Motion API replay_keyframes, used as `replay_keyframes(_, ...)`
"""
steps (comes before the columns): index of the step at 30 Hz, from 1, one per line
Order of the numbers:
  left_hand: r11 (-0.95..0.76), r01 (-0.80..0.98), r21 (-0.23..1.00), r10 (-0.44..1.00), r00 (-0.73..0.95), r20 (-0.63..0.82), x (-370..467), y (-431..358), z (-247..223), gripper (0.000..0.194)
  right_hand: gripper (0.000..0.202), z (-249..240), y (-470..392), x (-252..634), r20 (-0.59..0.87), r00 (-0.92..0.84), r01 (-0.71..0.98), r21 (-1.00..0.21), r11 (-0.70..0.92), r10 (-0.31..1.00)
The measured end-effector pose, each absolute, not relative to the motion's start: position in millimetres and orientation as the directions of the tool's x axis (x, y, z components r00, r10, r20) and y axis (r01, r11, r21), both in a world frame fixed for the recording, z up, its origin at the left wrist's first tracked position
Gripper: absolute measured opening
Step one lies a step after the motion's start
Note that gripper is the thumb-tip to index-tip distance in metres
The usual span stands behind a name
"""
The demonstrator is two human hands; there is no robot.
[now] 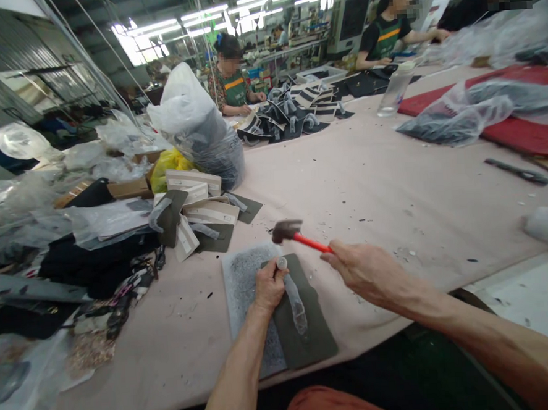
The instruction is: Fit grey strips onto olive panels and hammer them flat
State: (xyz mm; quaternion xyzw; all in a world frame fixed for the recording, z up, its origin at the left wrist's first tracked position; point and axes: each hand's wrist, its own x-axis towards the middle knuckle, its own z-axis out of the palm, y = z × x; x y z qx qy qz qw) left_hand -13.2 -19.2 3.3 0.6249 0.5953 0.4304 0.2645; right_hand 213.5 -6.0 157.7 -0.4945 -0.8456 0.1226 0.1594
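Note:
My right hand [352,265] is closed round the red handle of a hammer [287,230], whose dark head hangs just above and behind my left hand. Between the fingers of my left hand [270,284] stands a small upright punch with a round pale top [282,263]. The punch's lower end is hidden by my fingers. Below it lies a dark olive panel [309,326] with a plastic-wrapped strip [297,305] on it. The panel partly covers a speckled grey slab [241,281] at the table's front edge.
Olive and cream pieces [209,215] lie in a pile behind the slab, beside a large stuffed plastic bag [199,123]. Plastic-wrapped goods crowd the left. A clear bottle [394,89] and a dark tool [518,171] are at right. Two people work across the pink-covered table [346,163].

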Motion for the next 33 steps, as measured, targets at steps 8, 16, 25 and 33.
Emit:
replay_keyframes(8, -0.155, 0.527, 0.835, 0.968, -0.085, 0.234, -13.7, -20.1, 3.8, 0.018, 0.033, 139.0, -16.3, 216.1, 0.154, -0.409, 0.780, -0.453, 0.432, 0.899)
replay_keyframes(16, -0.125, 0.511, 0.851, 0.969, -0.121, 0.215, -11.9, -19.9, 5.2, 0.015, 0.034, 73.2, -7.2, 258.6, -0.253, -0.246, 0.927, -0.342, 0.151, 0.936)
replay_keyframes(25, -0.047, 0.360, 0.932, 0.955, -0.256, 0.147, -6.5, -14.8, 6.0, 0.027, 0.047, 56.2, -29.2, 214.4, 0.167, -0.461, 0.758, -0.436, 0.485, 0.872)
replay_keyframes(33, 0.039, -0.066, 0.997, 0.836, -0.545, -0.068, -18.8, -3.4, 4.5, 0.031, 0.033, 40.2, -51.8, 156.8, 0.052, -0.734, 0.606, -0.401, 0.687, 0.678)
